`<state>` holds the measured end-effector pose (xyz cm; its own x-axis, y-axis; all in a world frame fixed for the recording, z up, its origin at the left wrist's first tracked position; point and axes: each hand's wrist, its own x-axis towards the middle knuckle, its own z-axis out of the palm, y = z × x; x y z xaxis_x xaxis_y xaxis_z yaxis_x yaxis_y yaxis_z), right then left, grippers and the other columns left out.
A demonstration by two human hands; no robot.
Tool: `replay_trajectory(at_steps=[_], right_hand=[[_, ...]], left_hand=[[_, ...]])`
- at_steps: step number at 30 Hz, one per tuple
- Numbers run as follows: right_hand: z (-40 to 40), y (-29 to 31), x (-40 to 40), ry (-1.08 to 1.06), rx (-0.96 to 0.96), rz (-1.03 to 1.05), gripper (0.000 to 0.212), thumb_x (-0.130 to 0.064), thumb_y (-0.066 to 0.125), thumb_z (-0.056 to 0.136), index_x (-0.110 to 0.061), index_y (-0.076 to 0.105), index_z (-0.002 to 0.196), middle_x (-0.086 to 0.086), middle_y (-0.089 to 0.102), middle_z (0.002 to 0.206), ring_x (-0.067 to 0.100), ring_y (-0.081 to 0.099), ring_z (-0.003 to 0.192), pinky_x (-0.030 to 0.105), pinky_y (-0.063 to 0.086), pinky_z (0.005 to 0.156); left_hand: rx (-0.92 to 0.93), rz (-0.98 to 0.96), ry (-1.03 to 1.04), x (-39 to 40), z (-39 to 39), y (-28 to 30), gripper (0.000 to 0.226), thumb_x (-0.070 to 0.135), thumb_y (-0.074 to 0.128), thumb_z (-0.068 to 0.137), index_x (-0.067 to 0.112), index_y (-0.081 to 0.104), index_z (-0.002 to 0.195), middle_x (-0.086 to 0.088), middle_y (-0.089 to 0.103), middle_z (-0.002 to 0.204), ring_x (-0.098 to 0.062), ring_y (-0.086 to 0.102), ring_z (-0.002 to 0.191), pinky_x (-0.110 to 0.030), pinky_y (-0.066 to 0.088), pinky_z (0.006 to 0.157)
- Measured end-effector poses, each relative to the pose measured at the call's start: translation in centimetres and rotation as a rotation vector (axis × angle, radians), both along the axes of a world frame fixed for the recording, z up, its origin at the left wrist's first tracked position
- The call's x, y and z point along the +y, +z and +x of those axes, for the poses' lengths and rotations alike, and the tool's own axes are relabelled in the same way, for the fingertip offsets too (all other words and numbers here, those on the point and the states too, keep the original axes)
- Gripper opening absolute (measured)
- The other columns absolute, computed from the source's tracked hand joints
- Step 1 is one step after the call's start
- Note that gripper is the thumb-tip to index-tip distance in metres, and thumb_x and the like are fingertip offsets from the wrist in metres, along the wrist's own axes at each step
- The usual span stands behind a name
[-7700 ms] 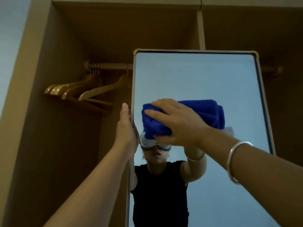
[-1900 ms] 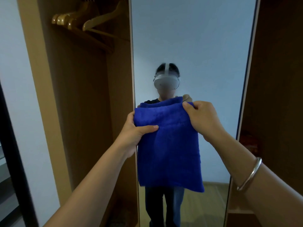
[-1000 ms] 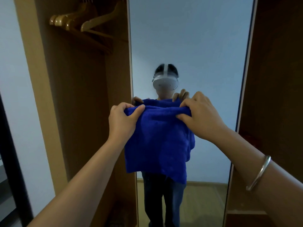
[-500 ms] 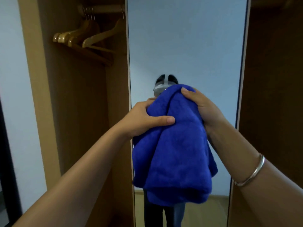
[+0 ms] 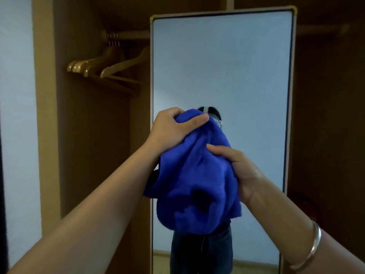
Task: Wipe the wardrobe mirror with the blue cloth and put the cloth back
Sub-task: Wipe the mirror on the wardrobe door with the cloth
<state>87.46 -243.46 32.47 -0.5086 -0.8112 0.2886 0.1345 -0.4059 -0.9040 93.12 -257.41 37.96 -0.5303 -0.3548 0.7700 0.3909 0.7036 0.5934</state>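
Two hands hold one cloth in front of an open wooden wardrobe [image 5: 94,155], the largest item in view, whose panels fill the frame left and right. Its left compartment carries a hanging rail [image 5: 128,34] near the top. The wardrobe mirror [image 5: 221,66], tall and set in a thin light frame with rounded upper corners, stands upright at centre, to the right of that compartment. The glass reflects a pale wall and, lower down, the person's dark clothing; the reflected head is mostly hidden behind the cloth.

The blue cloth [image 5: 193,184] hangs bunched and crumpled in front of the lower half of the mirror; whether it touches the glass cannot be determined from this view. The left hand [image 5: 173,129] grips the top of the bundle, fingers curled over it and thumb laid across the front. The right hand [image 5: 239,169] grips the right side lower down, fingers wrapped into the folds.

Several wooden hangers [image 5: 104,70], apparently four, hang from the rail, left of the mirror frame. A metal bangle [image 5: 314,246] encircles the right wrist.
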Motion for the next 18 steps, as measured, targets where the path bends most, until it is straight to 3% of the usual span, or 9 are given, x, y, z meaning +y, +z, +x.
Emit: replay_trajectory(at_steps=[1,2,4,5,8,10,13,16,18], right_hand=[[0.2,0.7,0.3,-0.025,0.018,-0.021,0.020,-0.018,0.061,0.078,-0.008,0.072,0.093,0.015,0.071,0.082,0.023,0.069,0.072,0.029,0.055,0.064],[-0.1,1.5,0.5,-0.067,0.042,-0.057,0.021,-0.015,0.055,0.086,-0.007,0.073,0.077,0.013,0.069,0.068,0.018,0.067,0.061,0.023,0.053,0.057],[-0.6,3.4,1.2,-0.237,0.061,-0.128,0.044,-0.016,0.046,0.094,-0.007,0.065,0.055,0.005,0.060,0.046,0.011,0.060,0.041,0.016,0.046,0.039],[-0.6,4.6,1.6,-0.287,0.068,-0.179,0.042,-0.020,0.047,0.093,-0.007,0.065,0.058,0.006,0.061,0.048,0.011,0.062,0.044,0.016,0.047,0.040],[-1.5,8.1,1.2,-0.444,0.021,-0.281,0.030,-0.036,0.056,0.088,-0.009,0.065,0.096,0.009,0.072,0.072,0.019,0.070,0.065,0.029,0.056,0.059],[-1.8,10.6,0.3,-0.617,-0.005,-0.355,0.029,-0.040,0.064,0.083,-0.019,0.059,0.102,0.003,0.074,0.081,0.019,0.071,0.071,0.033,0.055,0.063],[-2.1,14.2,-1.3,-0.833,0.110,-0.553,0.051,-0.037,0.071,0.077,-0.029,0.048,0.122,-0.004,0.066,0.106,0.017,0.066,0.093,0.038,0.055,0.076],[-2.1,17.0,-3.7,-0.978,0.237,-0.697,0.068,-0.037,0.070,0.079,-0.029,0.034,0.136,-0.008,0.057,0.119,0.010,0.060,0.102,0.036,0.050,0.091],[-2.1,18.5,-5.5,-1.113,0.310,-0.704,0.076,-0.039,0.069,0.080,-0.026,0.026,0.141,-0.007,0.049,0.129,0.011,0.053,0.111,0.037,0.045,0.098]], left_hand=[[0.024,0.012,0.026,-0.3,0.0,0.6,0.041,0.046,0.071,0.074,0.008,0.062,0.085,0.003,0.063,0.076,-0.005,0.055,0.061,-0.013,0.043,0.051],[0.050,0.032,0.057,-0.8,0.1,1.3,0.036,0.047,0.066,0.078,0.013,0.059,0.088,0.005,0.063,0.078,-0.002,0.058,0.062,-0.010,0.043,0.049],[0.132,0.098,0.105,-2.2,0.5,2.9,0.028,0.043,0.057,0.087,0.016,0.055,0.095,0.008,0.059,0.079,0.004,0.059,0.060,-0.004,0.040,0.044],[0.190,0.129,0.127,-3.0,0.7,3.7,0.026,0.041,0.053,0.090,0.016,0.054,0.097,0.008,0.057,0.079,0.005,0.059,0.061,-0.005,0.040,0.045],[0.325,0.107,0.228,-5.2,0.7,5.6,0.025,0.039,0.044,0.095,0.017,0.055,0.097,0.006,0.054,0.079,-0.004,0.054,0.072,-0.013,0.038,0.057],[0.349,0.071,0.270,-6.8,0.0,7.0,0.025,0.038,0.044,0.095,0.017,0.055,0.100,0.005,0.055,0.081,-0.007,0.055,0.078,-0.017,0.041,0.062],[0.356,0.077,0.288,-8.8,-1.5,9.1,0.033,0.041,0.045,0.094,0.019,0.053,0.117,-0.001,0.060,0.102,-0.016,0.058,0.095,-0.029,0.051,0.077],[0.261,0.161,0.205,-9.4,-2.9,10.3,0.046,0.042,0.041,0.096,0.022,0.037,0.136,-0.002,0.053,0.124,-0.015,0.053,0.107,-0.026,0.044,0.077],[0.201,0.263,0.102,-9.2,-3.7,10.5,0.049,0.041,0.038,0.097,0.024,0.029,0.142,-0.001,0.046,0.135,-0.020,0.047,0.119,-0.031,0.041,0.088]])
